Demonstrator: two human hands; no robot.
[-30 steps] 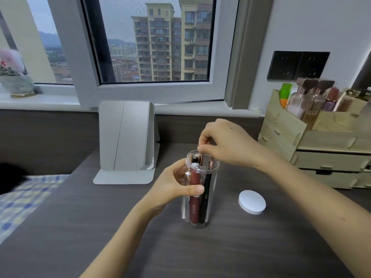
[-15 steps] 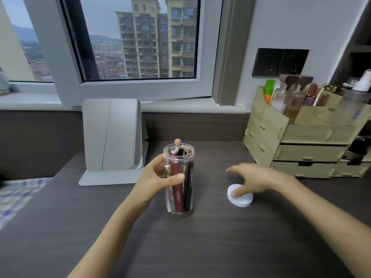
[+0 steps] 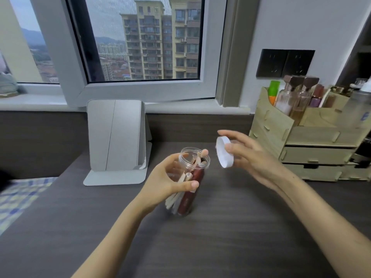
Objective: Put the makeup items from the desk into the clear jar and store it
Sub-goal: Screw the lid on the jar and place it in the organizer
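Dark surface [image 3: 220, 237] now bare — white lid [image 3: 224, 152] lifted, pinched in right hand [image 3: 251, 155]. Left hand [image 3: 170, 181] wraps tilted clear jar [image 3: 187, 177], makeup items [image 3: 190, 189] inside. Capping looks next.

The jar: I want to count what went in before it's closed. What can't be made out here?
- Head view: the left hand wraps the jar, hiding part of the items.
- The items overlap and are blurred, so no count; the red tube's label is unreadable.
- The right hand covers part of the lid.
- The organizer is cut off at the right edge.

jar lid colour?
White lid, held in the right hand; head view.
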